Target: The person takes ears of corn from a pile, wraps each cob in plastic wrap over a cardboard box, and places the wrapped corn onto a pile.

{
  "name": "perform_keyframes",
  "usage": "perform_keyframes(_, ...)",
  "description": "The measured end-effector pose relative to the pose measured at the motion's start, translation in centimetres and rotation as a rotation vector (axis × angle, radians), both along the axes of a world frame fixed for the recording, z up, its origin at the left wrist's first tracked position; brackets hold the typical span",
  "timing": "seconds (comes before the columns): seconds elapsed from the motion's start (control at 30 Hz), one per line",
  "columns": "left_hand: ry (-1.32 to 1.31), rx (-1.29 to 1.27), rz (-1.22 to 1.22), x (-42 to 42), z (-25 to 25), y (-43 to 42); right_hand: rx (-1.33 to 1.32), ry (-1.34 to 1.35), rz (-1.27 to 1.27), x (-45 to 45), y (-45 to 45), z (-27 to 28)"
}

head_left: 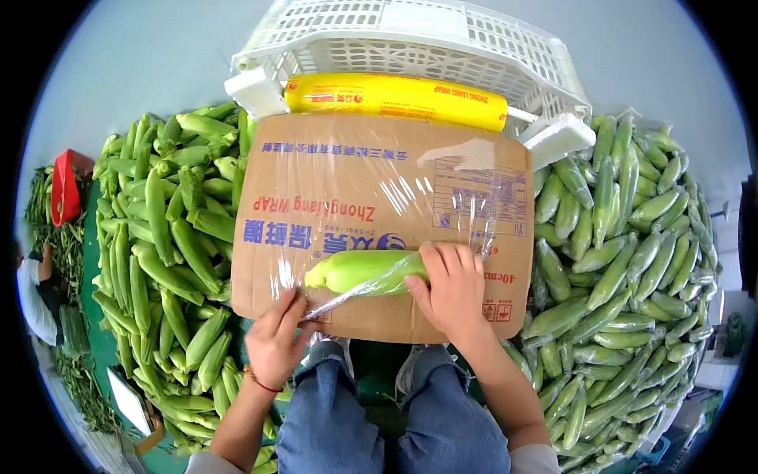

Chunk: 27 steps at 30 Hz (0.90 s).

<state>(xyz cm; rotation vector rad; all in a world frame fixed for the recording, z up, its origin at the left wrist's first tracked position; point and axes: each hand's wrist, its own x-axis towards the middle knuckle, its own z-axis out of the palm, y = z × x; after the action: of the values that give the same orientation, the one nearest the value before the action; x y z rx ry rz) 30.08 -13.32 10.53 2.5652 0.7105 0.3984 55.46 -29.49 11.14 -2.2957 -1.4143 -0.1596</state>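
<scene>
An ear of corn in green husk [359, 271] lies crosswise on a cardboard box [316, 178], with clear plastic film [395, 178] stretched beneath it and partly folded over it. My right hand [452, 288] rests on the corn's right end, fingers over the top and thumb below, pressing film against it. Left of the corn and a little lower, my left hand [276, 332] pinches the film's edge between thumb and fingers. The film runs up from the box to a yellow roll [395, 96] at the box's far edge.
Unwrapped corn [158, 268] is piled at the left, film-wrapped corn [624, 261] at the right. A white plastic crate [418, 39] stands behind the roll. A red object [67, 189] is at the far left, near another person [35, 296].
</scene>
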Motion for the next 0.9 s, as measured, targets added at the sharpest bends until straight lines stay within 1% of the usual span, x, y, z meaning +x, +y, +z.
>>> perform_keyframes(0.03,-0.047,-0.079,-0.021,-2.0,-1.3,1.2,0.004,-0.013,0.000,0.1,0.3,-0.2)
perform_keyframes(0.1,-0.207,-0.399,0.318,-0.3,1.9,4.2,0.048,-0.031,0.006,0.1,0.5,-0.6)
perform_keyframes(0.17,-0.435,0.102,0.003,6.4,6.6,7.2,0.090,-0.048,0.028,0.4,0.7,-0.5)
perform_keyframes(0.23,-0.402,0.071,-0.158,11.8,7.0,7.8,0.140,-0.041,0.046,1.1,0.9,-0.8)
perform_keyframes(0.3,0.047,0.064,-0.393,15.7,4.3,8.1,0.166,-0.052,0.064,1.7,1.3,-1.0)
perform_keyframes(0.37,0.185,0.140,-0.389,17.0,2.9,6.2,0.161,-0.077,0.084,2.2,1.4,-1.2)
perform_keyframes(0.4,0.257,0.176,-0.386,17.0,2.8,5.1,0.077,-0.032,0.062,2.1,1.2,-1.1)
perform_keyframes(0.43,0.276,0.144,-0.398,15.4,3.2,3.9,-0.007,0.017,0.038,1.6,0.7,-0.7)
perform_keyframes(0.47,0.299,0.113,-0.406,13.2,5.0,2.3,-0.089,0.069,0.017,1.0,0.3,-0.2)
perform_keyframes(0.5,0.303,-0.043,-0.365,11.4,6.9,0.5,-0.176,0.149,0.031,0.2,0.0,0.4)
perform_keyframes(0.53,0.179,-0.016,-0.398,9.0,6.0,-0.9,-0.266,0.231,0.052,-0.9,-0.5,1.3)
perform_keyframes(0.57,0.197,0.018,-0.394,7.3,5.6,-2.1,-0.357,0.313,0.077,-1.8,-0.8,2.1)
perform_keyframes(0.67,0.277,0.076,-0.339,6.8,5.6,-2.8,-0.404,0.446,0.032,-3.1,-1.1,4.4)
perform_keyframes(0.7,0.283,0.114,-0.318,8.0,4.8,-2.0,-0.260,0.284,0.103,-3.1,-1.0,4.4)
perform_keyframes(0.73,0.191,0.155,-0.198,11.3,4.3,0.3,-0.109,0.108,0.175,-3.0,-0.6,4.7)
perform_keyframes(0.77,0.076,0.260,-0.104,13.5,2.8,1.8,0.048,-0.065,0.238,-2.8,-0.2,4.5)
perform_keyframes(0.8,-0.040,0.364,-0.010,15.3,2.0,3.2,0.030,-0.028,0.283,-2.6,0.4,3.6)
perform_keyframes(0.9,-0.006,0.203,-0.061,19.4,3.9,6.6,0.001,-0.178,0.266,0.0,3.0,1.5)
